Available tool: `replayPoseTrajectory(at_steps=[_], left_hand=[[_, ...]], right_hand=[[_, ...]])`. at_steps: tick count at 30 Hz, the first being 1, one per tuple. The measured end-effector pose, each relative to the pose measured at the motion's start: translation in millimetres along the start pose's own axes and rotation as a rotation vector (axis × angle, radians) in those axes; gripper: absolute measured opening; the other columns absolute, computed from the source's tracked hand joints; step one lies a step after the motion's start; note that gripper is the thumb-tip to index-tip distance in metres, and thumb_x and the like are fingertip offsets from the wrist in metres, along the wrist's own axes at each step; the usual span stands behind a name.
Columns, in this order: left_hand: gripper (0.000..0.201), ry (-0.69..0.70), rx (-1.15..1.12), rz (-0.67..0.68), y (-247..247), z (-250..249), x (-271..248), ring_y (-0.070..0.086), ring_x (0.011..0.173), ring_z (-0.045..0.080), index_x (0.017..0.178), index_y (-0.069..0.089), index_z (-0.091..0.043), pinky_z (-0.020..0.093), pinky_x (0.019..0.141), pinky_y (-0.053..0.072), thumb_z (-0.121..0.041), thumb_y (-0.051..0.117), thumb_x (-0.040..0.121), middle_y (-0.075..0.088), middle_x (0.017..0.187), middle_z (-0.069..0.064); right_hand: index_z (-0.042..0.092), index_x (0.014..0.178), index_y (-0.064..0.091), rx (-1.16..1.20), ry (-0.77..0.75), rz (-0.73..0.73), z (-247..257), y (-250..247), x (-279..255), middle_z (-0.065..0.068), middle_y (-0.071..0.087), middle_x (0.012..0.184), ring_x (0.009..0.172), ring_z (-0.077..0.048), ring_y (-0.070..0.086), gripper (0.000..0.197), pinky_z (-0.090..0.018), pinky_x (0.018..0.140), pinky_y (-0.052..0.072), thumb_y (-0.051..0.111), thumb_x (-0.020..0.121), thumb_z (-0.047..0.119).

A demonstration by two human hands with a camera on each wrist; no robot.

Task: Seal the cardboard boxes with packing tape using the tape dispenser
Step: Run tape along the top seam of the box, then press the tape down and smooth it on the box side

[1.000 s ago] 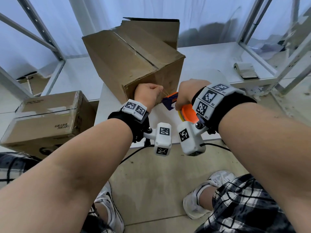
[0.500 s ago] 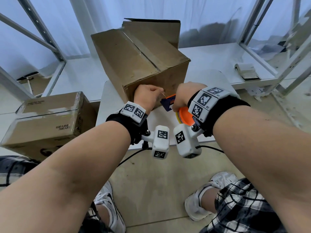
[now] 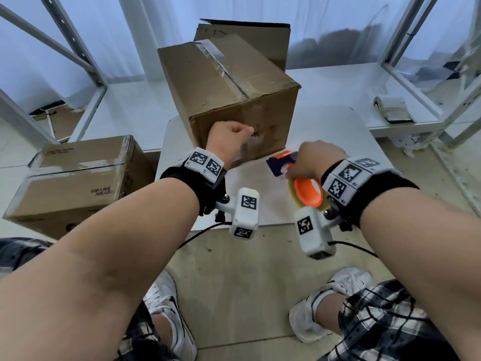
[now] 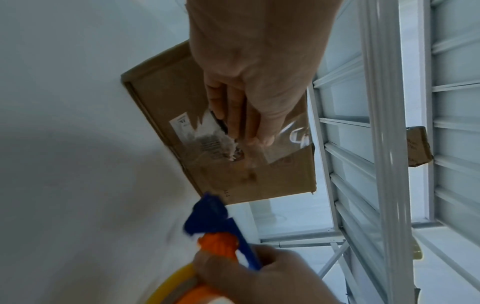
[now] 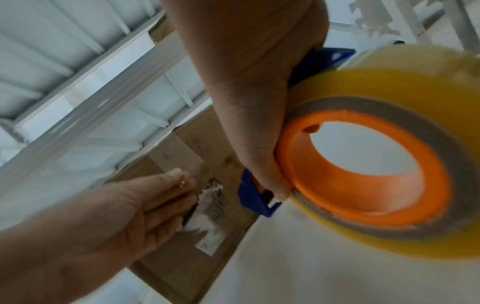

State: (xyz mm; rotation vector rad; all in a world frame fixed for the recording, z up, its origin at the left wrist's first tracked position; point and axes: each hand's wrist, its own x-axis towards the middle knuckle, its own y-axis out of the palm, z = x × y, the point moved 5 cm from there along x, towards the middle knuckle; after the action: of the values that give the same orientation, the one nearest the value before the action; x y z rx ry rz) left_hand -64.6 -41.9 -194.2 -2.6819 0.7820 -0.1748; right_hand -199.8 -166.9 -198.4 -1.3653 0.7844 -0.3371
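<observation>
Box [image 3: 229,95] sits on the tabletop [image 3: 325,142], near edge facing the person, one corner turned toward them. Clear tape [image 3: 221,66] already runs along the top seam and folds down the near side face.

Left hand [image 3: 229,142]: fingers [image 4: 249,115] straight and flat against that side face, pressing the tape tail [image 4: 285,139] onto the cardboard next to a torn label [image 4: 207,135]. Not gripping anything. Likely reason: rub the end down so it bonds and doesn't peel off the edge; the push also braces the box against sliding.

Right hand [image 3: 315,160]: fingers curled around the dispenser [image 3: 299,175], thumb on the orange hub [image 5: 363,164], yellowish roll [image 5: 415,86] on the wrist side. Blue blade end [image 4: 207,214] points at the box but is apart from it, just off its lower right corner, above the tabletop. No strand visible between blade and box, so I judge the strip is cut and this seam is basically done. Blurry there, though, so not certain.

Second box [image 3: 78,183] sits lower on the left, well apart, tape glinting across its top. A third box [image 3: 250,37] stands behind the first, one flap up; looks unsealed, probably next.

Risk: blade end close to the left fingers.
</observation>
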Motion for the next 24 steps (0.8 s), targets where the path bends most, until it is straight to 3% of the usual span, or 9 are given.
replayPoseTrajectory(at_steps=[4,6,10,13,16,18,20,24], left_hand=[[0.014,-0.035,-0.099,-0.048,4,3,-4,0.052,0.063,0.006,0.087,0.071,-0.006,0.011,0.055,0.043,-0.018,0.066,0.088,0.063,0.074,0.004],[0.016,-0.048,-0.114,-0.051,6,4,-6,0.050,0.060,0.007,0.082,0.069,-0.006,0.012,0.052,0.041,-0.022,0.067,0.088,0.060,0.068,0.001],[0.011,-0.060,-0.208,-0.052,14,9,-15,0.055,0.071,0.008,0.080,0.067,-0.010,0.014,0.067,0.045,-0.018,0.067,0.087,0.063,0.073,-0.002],[0.011,-0.076,-0.219,-0.084,18,11,-17,0.054,0.070,0.005,0.083,0.068,-0.014,0.018,0.069,0.045,-0.023,0.066,0.089,0.064,0.077,-0.005],[0.015,-0.094,-0.198,-0.109,19,13,-17,0.053,0.071,0.009,0.080,0.067,-0.019,0.023,0.069,0.045,-0.032,0.065,0.089,0.064,0.078,-0.005],[0.017,-0.086,-0.166,-0.125,21,12,-18,0.054,0.071,0.010,0.081,0.068,-0.019,0.029,0.073,0.047,-0.034,0.064,0.088,0.065,0.079,-0.004],[0.017,-0.084,-0.150,-0.150,21,11,-19,0.055,0.072,0.011,0.082,0.068,-0.018,0.035,0.079,0.051,-0.033,0.064,0.088,0.066,0.080,-0.003],[0.019,-0.111,-0.100,-0.167,21,8,-21,0.054,0.069,0.012,0.076,0.064,-0.023,0.042,0.082,0.051,-0.037,0.062,0.088,0.063,0.074,-0.005]], right_hand=[[0.014,0.104,0.059,0.171,0.006,-0.053,-6,-18,7,-0.008,0.054,0.088,0.082,-0.027,0.053,0.046,-0.030,0.071,0.041,0.068,0.078,0.050],[0.010,0.109,0.060,0.258,0.041,-0.084,-21,-19,7,-0.011,0.058,0.096,0.088,-0.030,0.055,0.050,-0.030,0.072,0.039,0.065,0.081,0.051],[0.008,0.123,0.057,0.525,0.193,-0.192,-60,-4,3,-0.020,0.061,0.115,0.106,-0.035,0.058,0.055,-0.034,0.079,0.043,0.059,0.087,0.050],[0.004,0.112,0.060,0.918,0.404,-0.263,-87,16,7,-0.018,0.064,0.099,0.095,-0.033,0.063,0.072,-0.037,0.076,0.051,0.060,0.073,0.064],[0.005,0.095,0.062,1.150,0.474,-0.287,-96,36,20,-0.015,0.061,0.077,0.086,-0.038,0.065,0.077,-0.050,0.080,0.055,0.058,0.060,0.073],[0.007,0.089,0.060,1.204,0.503,-0.280,-94,41,20,-0.010,0.057,0.072,0.084,-0.035,0.065,0.066,-0.043,0.079,0.055,0.061,0.065,0.069],[0.009,0.085,0.058,1.175,0.482,-0.285,-94,43,24,-0.006,0.054,0.071,0.082,-0.029,0.059,0.053,-0.033,0.070,0.046,0.061,0.077,0.061],[0.008,0.097,0.057,1.088,0.458,-0.264,-98,54,34,-0.011,0.057,0.090,0.084,-0.027,0.052,0.048,-0.031,0.070,0.037,0.056,0.086,0.055]])
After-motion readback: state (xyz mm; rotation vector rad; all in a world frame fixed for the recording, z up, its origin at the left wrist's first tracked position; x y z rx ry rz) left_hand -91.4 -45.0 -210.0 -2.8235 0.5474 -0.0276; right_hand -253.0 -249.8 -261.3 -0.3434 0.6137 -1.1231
